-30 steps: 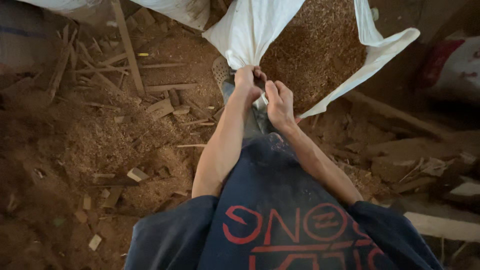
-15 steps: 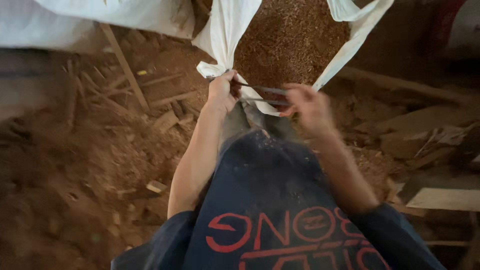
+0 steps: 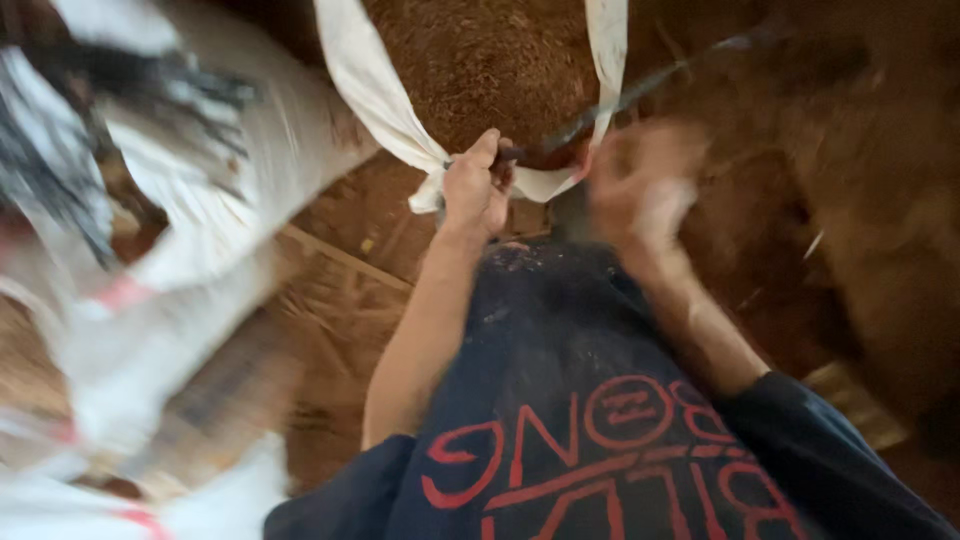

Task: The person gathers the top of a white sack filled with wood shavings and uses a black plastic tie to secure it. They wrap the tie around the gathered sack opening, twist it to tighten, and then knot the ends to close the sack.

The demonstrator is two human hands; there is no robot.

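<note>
The sack (image 3: 375, 95) looked like woven white plastic cloth, matt and slightly coarse, creased where the left hand (image 3: 478, 190) gripped its edge; the sawdust (image 3: 480, 60) inside was fine, dry, grainy and reddish-brown; the cord (image 3: 640, 90) appeared thin, dark and blurred, its material unclear; the floor (image 3: 330, 290) was rough with wood scraps and dust; the shirt (image 3: 590, 420) was soft dark cotton, dusted with powder.

Left hand (image 3: 478, 190) grips white sack (image 3: 375, 95); right hand (image 3: 640, 185) blurred.
</note>
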